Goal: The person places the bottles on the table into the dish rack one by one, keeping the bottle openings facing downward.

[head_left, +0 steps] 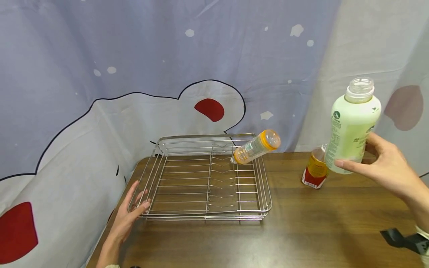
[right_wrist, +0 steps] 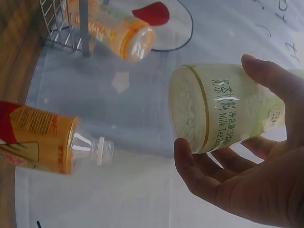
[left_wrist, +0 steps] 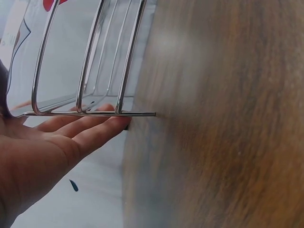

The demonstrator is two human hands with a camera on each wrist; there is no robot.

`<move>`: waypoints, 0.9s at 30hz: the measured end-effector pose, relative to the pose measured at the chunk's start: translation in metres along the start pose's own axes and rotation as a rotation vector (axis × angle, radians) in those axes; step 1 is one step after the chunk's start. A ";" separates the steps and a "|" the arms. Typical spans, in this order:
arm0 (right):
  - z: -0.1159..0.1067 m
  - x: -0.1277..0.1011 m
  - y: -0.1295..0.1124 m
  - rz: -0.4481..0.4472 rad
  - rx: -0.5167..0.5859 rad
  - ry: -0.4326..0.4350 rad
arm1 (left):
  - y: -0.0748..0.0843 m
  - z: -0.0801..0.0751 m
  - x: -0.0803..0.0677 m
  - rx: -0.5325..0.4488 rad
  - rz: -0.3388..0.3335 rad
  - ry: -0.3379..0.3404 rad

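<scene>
My right hand [head_left: 375,160] grips a pale green milk-tea bottle [head_left: 353,124] with no cap, held upright above the table's right side; the right wrist view shows its base [right_wrist: 190,116] between thumb and fingers [right_wrist: 199,175]. A wire dish rack [head_left: 187,175] stands on the wooden table [head_left: 301,223]. My left hand [head_left: 135,206] rests with straight fingers [left_wrist: 90,130] against the rack's near-left corner [left_wrist: 85,111]. An orange bottle [head_left: 256,147] lies tilted over the rack's far-right rim. A second orange bottle with a red label [head_left: 316,170] stands behind the green one.
A patterned cloth [head_left: 134,74] hangs behind the table and drapes at its left edge. A black wrist strap [head_left: 402,240] shows at the lower right. Bare wood lies in front of the rack and to its right.
</scene>
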State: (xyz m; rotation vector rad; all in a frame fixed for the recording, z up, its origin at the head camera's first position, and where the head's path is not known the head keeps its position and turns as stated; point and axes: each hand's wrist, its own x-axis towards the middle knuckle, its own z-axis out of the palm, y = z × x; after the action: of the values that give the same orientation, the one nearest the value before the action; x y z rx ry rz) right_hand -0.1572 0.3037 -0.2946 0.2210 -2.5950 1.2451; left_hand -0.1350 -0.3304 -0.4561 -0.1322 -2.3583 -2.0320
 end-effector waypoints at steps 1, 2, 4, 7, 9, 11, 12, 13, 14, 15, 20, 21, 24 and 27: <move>0.002 0.001 -0.002 0.002 -0.010 -0.005 | 0.000 0.000 0.000 0.003 0.006 0.000; 0.004 0.001 -0.005 0.004 -0.021 -0.010 | 0.000 0.000 0.000 0.007 0.011 0.002; 0.008 0.002 -0.008 0.004 -0.047 -0.024 | -0.001 0.000 0.000 0.004 0.016 0.003; 0.015 0.004 -0.012 -0.017 -0.090 -0.042 | -0.001 0.000 0.001 0.019 0.009 0.008; 0.020 0.005 -0.014 -0.042 -0.109 -0.059 | -0.001 0.000 0.001 0.033 -0.002 0.013; 0.025 0.005 -0.016 -0.073 -0.126 -0.072 | -0.001 0.000 0.000 0.049 -0.010 0.018; 0.027 0.006 -0.017 -0.088 -0.133 -0.077 | 0.000 0.000 0.000 0.062 -0.013 0.023; 0.029 0.006 -0.019 -0.103 -0.149 -0.080 | 0.000 0.000 0.000 0.071 -0.016 0.026; 0.032 0.006 -0.020 -0.121 -0.158 -0.084 | 0.001 0.000 0.000 0.078 -0.016 0.033; 0.034 0.006 -0.021 -0.138 -0.175 -0.083 | 0.003 0.000 0.000 0.087 -0.014 0.041; 0.044 0.007 -0.025 -0.213 -0.222 -0.079 | 0.014 0.000 0.001 0.133 0.017 0.112; 0.046 0.007 -0.025 -0.222 -0.236 -0.074 | 0.017 0.000 0.001 0.145 0.024 0.128; 0.051 0.008 -0.025 -0.257 -0.250 -0.071 | 0.026 0.003 0.002 0.172 0.058 0.167; 0.056 0.008 -0.024 -0.294 -0.258 -0.072 | 0.034 0.008 0.003 0.208 0.098 0.193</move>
State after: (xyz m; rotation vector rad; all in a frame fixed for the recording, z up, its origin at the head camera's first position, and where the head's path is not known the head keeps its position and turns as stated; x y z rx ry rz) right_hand -0.1683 0.2448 -0.3077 0.5809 -2.6279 0.8090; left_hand -0.1348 -0.3177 -0.4232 -0.0429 -2.3718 -1.6631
